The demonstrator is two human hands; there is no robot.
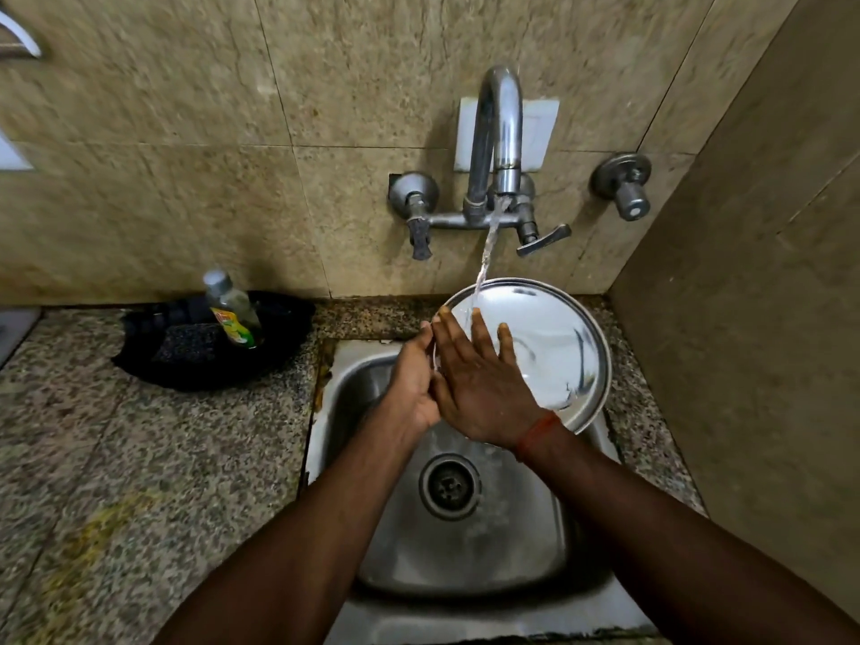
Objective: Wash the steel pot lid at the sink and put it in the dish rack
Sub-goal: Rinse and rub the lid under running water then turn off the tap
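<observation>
Gripping the steel pot lid [549,337] by its left rim, the left hand [412,379] tilts it over the sink [512,542] under the water stream [486,253], the right hand [479,384] lies spread flat on it, and a black tray [279,328] holds a bottle [230,309] and a scrub pad [186,346].

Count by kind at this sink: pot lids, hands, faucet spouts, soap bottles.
Round steel pot lid: 1
Hands: 2 (left hand, right hand)
Curved steel faucet spout: 1
Clear dish-soap bottle: 1
Total: 5
</observation>
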